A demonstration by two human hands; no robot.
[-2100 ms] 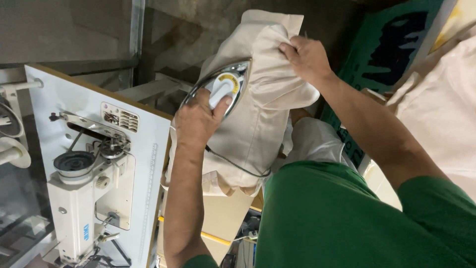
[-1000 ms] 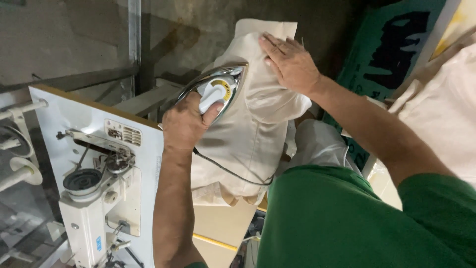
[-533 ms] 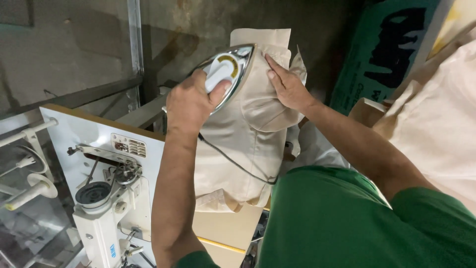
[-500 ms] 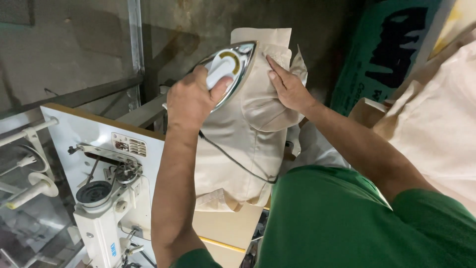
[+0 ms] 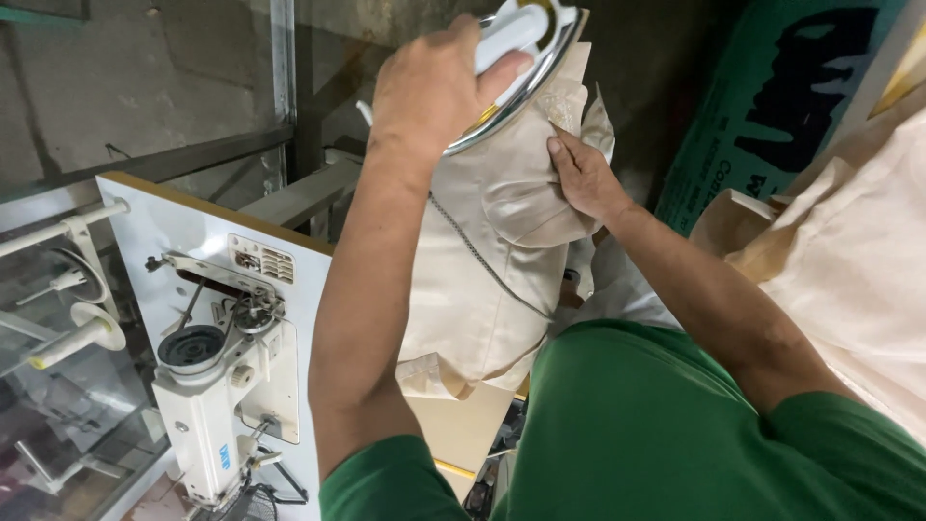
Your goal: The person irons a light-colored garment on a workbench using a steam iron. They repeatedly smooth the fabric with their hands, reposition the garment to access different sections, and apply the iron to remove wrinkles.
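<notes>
Green shirt (image 5: 675, 434) nearest the camera. White sewing machine (image 5: 217, 386) on its white table (image 5: 154, 217), low on the left. Cream garment (image 5: 482, 289) draped mid-frame, corded. Right hand (image 5: 584, 178) pinches a fold of the garment, fingers closed on the cloth. Left hand (image 5: 429, 87) wraps the handle of the iron (image 5: 526, 48), pressed on the garment's top edge. Green crate (image 5: 772, 106) behind.

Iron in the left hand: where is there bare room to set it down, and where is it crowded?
Bare patches: the white tabletop between its wooden edge and the sewing machine, and the lower part of the cream garment, below the cord. Crowded: the garment's top, where the left hand holds the iron beside the right hand.
</notes>
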